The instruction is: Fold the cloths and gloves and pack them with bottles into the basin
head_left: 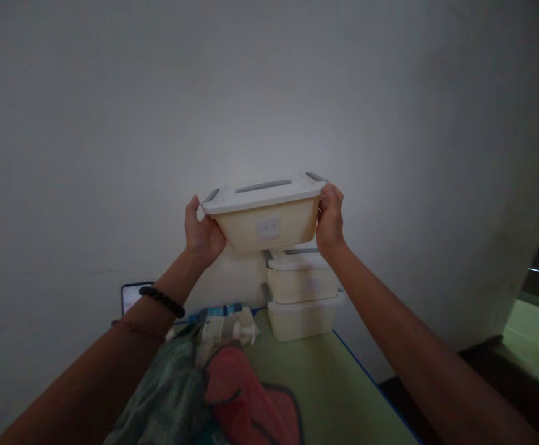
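A cream storage box (292,227) with a white lid and grey handle strips is held up in front of the wall, tilted with its right end higher. My left hand (202,238) grips its left end, thumb raised beside the lid's corner. Closed round the right end is my right hand (331,219), its fingers partly hidden behind the box. Below and slightly to the right stand two similar lidded boxes, an upper box (303,285) stacked on a lower box (301,322). The held box is apart from my forearms and hides part of the upper box's lid.
The boxes stand on a green table (325,383) with a blue edge. A red cloth (251,395) and a grey-green cloth (167,389) lie at the front left. Behind them are a pale pump bottle (232,327) and a phone (130,296) against the wall (269,93).
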The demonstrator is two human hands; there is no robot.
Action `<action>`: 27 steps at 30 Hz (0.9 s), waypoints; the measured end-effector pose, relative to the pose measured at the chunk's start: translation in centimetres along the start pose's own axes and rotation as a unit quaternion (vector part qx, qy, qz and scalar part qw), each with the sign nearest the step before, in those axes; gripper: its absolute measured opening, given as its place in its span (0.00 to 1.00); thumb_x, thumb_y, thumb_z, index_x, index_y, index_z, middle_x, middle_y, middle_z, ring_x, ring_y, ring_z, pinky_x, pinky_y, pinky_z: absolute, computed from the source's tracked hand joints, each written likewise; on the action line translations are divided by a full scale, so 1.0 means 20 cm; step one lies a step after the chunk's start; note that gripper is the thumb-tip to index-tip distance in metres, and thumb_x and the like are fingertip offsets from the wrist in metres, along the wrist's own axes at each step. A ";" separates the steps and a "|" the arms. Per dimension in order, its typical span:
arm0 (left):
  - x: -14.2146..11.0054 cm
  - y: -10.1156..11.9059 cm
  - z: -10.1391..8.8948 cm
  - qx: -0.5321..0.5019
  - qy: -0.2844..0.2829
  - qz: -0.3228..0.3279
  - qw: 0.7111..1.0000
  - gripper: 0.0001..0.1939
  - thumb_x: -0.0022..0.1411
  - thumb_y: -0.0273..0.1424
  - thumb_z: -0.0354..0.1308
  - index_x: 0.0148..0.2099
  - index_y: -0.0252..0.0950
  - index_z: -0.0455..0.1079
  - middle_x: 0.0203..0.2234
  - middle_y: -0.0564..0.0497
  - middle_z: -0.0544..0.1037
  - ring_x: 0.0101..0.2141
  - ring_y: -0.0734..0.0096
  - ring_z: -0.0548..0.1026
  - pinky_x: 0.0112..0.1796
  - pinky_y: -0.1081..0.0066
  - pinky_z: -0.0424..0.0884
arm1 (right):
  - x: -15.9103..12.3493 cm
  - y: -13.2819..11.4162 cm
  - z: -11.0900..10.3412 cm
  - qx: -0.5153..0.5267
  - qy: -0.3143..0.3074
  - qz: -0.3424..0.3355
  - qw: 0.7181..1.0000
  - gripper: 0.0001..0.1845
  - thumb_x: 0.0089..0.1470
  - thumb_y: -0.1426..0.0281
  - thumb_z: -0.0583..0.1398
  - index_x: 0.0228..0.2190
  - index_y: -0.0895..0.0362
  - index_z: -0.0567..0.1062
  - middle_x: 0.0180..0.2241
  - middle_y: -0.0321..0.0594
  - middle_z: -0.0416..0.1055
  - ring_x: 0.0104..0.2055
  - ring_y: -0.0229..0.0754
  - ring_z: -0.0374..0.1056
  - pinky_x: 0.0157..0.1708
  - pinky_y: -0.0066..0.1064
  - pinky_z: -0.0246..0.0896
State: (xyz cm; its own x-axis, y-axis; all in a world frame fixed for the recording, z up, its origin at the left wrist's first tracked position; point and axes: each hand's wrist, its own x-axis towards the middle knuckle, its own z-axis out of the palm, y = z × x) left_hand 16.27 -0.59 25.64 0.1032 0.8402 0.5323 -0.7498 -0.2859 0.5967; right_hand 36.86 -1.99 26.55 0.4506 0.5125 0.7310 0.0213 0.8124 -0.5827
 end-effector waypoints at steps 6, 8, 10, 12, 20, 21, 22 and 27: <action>-0.20 0.26 -0.20 0.056 0.063 0.012 0.996 0.21 0.63 0.38 0.44 0.52 0.34 0.69 0.43 0.47 0.79 0.49 0.61 0.73 0.48 0.66 0.70 | -0.30 0.02 0.18 0.089 -0.018 0.002 0.996 0.23 0.50 0.52 0.55 0.45 0.50 0.64 0.43 0.36 0.65 0.46 0.41 0.63 0.48 0.36 0.57; -0.27 0.31 -0.25 0.096 0.085 -0.025 0.991 0.20 0.64 0.36 0.43 0.51 0.34 0.70 0.42 0.48 0.79 0.48 0.61 0.73 0.46 0.66 0.71 | -0.43 0.03 0.21 0.123 -0.014 0.023 0.992 0.22 0.52 0.53 0.54 0.46 0.49 0.64 0.43 0.36 0.66 0.46 0.42 0.64 0.49 0.38 0.57; -0.35 0.34 -0.31 0.136 0.108 -0.052 0.984 0.20 0.64 0.36 0.44 0.49 0.33 0.72 0.40 0.48 0.80 0.47 0.60 0.74 0.44 0.67 0.72 | -0.55 0.05 0.22 0.149 0.000 0.032 0.988 0.21 0.53 0.56 0.54 0.46 0.49 0.66 0.47 0.36 0.66 0.51 0.43 0.62 0.52 0.38 0.54; -0.42 0.36 -0.38 0.173 0.131 -0.059 0.974 0.19 0.63 0.36 0.46 0.48 0.34 0.73 0.38 0.48 0.81 0.45 0.61 0.74 0.42 0.70 0.72 | -0.67 0.07 0.22 0.178 -0.002 0.073 0.981 0.21 0.54 0.56 0.53 0.48 0.48 0.66 0.50 0.36 0.66 0.54 0.43 0.61 0.55 0.39 0.51; -0.65 0.42 -0.66 0.358 0.106 -0.173 0.911 0.21 0.57 0.49 0.54 0.45 0.42 0.75 0.39 0.50 0.81 0.45 0.56 0.73 0.40 0.69 0.72 | -0.77 0.12 0.19 0.154 -0.084 0.273 0.946 0.18 0.51 0.54 0.56 0.41 0.50 0.67 0.46 0.35 0.71 0.49 0.45 0.67 0.44 0.35 0.62; -0.66 0.42 -0.67 0.368 0.104 -0.167 0.909 0.21 0.57 0.49 0.53 0.45 0.42 0.75 0.39 0.50 0.80 0.44 0.57 0.73 0.40 0.69 0.72 | -0.76 0.12 0.18 0.116 -0.108 0.272 0.949 0.17 0.50 0.55 0.57 0.40 0.49 0.66 0.45 0.34 0.71 0.47 0.45 0.68 0.41 0.34 0.63; -0.66 0.42 -0.67 0.382 0.100 -0.158 0.905 0.21 0.58 0.49 0.52 0.44 0.42 0.75 0.39 0.49 0.80 0.43 0.58 0.74 0.40 0.69 0.71 | -0.74 0.12 0.16 0.068 -0.128 0.266 0.953 0.17 0.50 0.55 0.57 0.40 0.49 0.65 0.43 0.34 0.72 0.45 0.46 0.69 0.37 0.33 0.64; -0.68 0.39 -0.60 0.517 0.046 -0.184 0.835 0.19 0.56 0.49 0.55 0.29 0.37 0.68 0.18 0.54 0.69 0.21 0.71 0.65 0.23 0.74 0.64 | -0.70 0.10 0.04 -0.247 -0.247 0.202 0.915 0.20 0.51 0.56 0.55 0.44 0.52 0.69 0.48 0.43 0.71 0.49 0.53 0.66 0.46 0.42 0.61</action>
State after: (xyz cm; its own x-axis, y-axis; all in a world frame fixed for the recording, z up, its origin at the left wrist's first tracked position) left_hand 1.06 -8.71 15.82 0.1153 0.9770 0.1793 0.2911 -0.2058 0.9343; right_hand 29.83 -7.34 15.51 0.0547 0.9058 0.4202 0.3970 0.3664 -0.8415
